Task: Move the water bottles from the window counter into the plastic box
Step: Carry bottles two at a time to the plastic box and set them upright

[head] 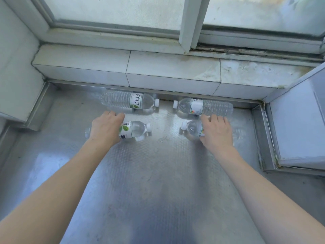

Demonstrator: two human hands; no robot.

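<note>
**Operator:** Currently, what is being gripped, and by which hand?

**Inspector:** Two bottles are being covered at once. The left hand (107, 127) is being laid over the near-left bottle (133, 129), fingers curled down across its body; the right hand (217, 132) is being laid over the near-right bottle (193, 128) in the same way. Whether either grasp is fully clamped cannot be told, since the fingertips are being hidden behind the bottles.

**Operator:** Where are the task items being kept?

**Inspector:** All four bottles are being left lying on their sides on the metal counter (158, 173). The near pair is being held at roughly 11 and 1 o'clock from the viewer. The far-left bottle (129, 102) and far-right bottle (204, 107) are lying further out along the same directions, against the tiled ledge (172, 67) under the window (114, 9). The plastic box is not in view.

**Operator:** Why are the bottles being approached from above?

**Inspector:** Judged from the layout, a lying cylinder is likely to roll, so it is being pinned from the top across its width. The caps of each pair are being pointed toward the centre, which leaves the ribbed bodies outboard, where each hand is reaching naturally.

**Operator:** Why the near pair first?

**Inspector:** Probably because access to the far pair is being obstructed by it.
</note>
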